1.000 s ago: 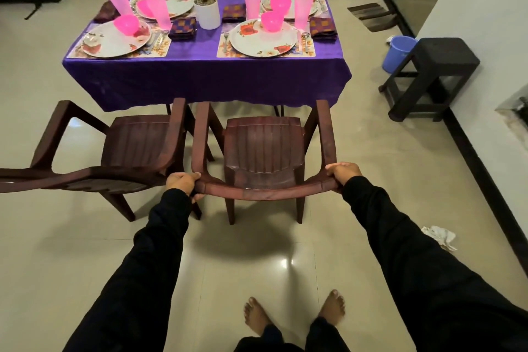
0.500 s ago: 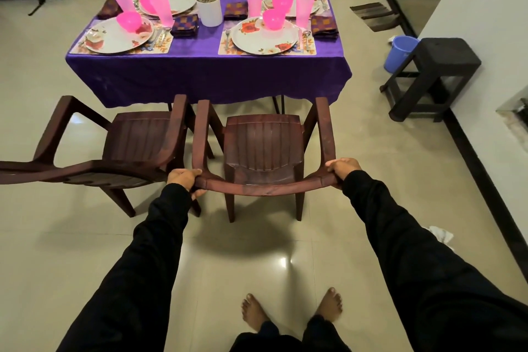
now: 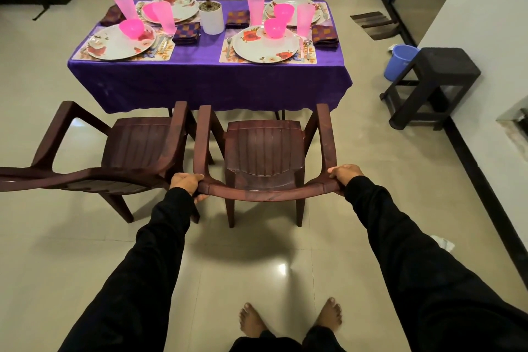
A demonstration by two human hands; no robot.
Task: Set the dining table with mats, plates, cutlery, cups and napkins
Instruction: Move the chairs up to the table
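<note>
The table under a purple cloth [image 3: 200, 83] carries several floral place mats, each with a flowered plate such as the near right one [image 3: 257, 47]. Pink bowls [image 3: 275, 27], tall pink cups [image 3: 305, 19], cutlery [image 3: 306, 47] and folded checked napkins [image 3: 325, 36] lie beside the plates. A brown plastic chair [image 3: 264, 148] stands in front of the table, facing it. My left hand [image 3: 185, 183] grips the left end of its backrest and my right hand [image 3: 344, 176] grips the right end.
A second brown chair [image 3: 134, 146] stands close on the left, arm to arm with the held one. A white pot with a plant [image 3: 211, 18] sits mid-table. A dark stool [image 3: 440, 80] and blue bucket [image 3: 400, 61] stand by the right wall. Two chairs sit behind the table.
The held chair has slid forward toward the table with both hands on its backrest, and I have stepped closer.
</note>
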